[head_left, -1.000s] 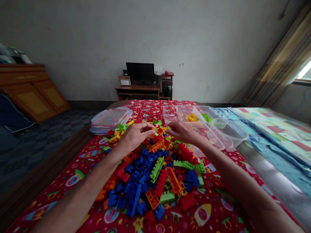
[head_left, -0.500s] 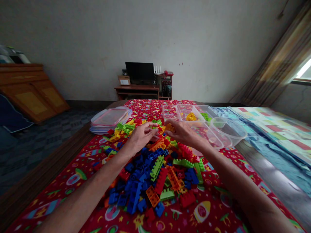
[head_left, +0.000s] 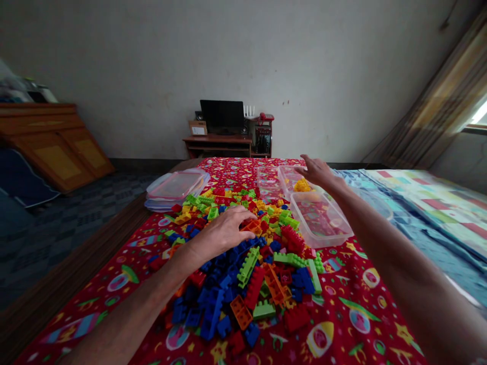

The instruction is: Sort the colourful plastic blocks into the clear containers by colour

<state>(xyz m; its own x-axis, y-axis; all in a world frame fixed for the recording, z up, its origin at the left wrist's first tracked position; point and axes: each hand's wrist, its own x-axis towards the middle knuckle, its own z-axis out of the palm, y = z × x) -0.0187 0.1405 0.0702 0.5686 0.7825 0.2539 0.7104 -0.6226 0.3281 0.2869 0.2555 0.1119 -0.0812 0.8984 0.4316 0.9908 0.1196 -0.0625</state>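
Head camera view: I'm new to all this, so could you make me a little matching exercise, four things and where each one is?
Things:
1. Left hand
2. Right hand
3. Stack of translucent plastic lids
4. Black flat-screen monitor

Places:
A. Near the clear plastic box holding yellow bricks
B. On the brown wooden desk
C. At an orange plastic brick in the multicoloured brick pile
D. Left of that pile

Pairs: 1-C, 2-A, 3-D, 4-B

Blk monitor (head_left: 222,116) on brn desk (head_left: 224,138) nr wall (head_left: 152,71); wd cabinet (head_left: 49,144) L, curtain (head_left: 429,109) R.
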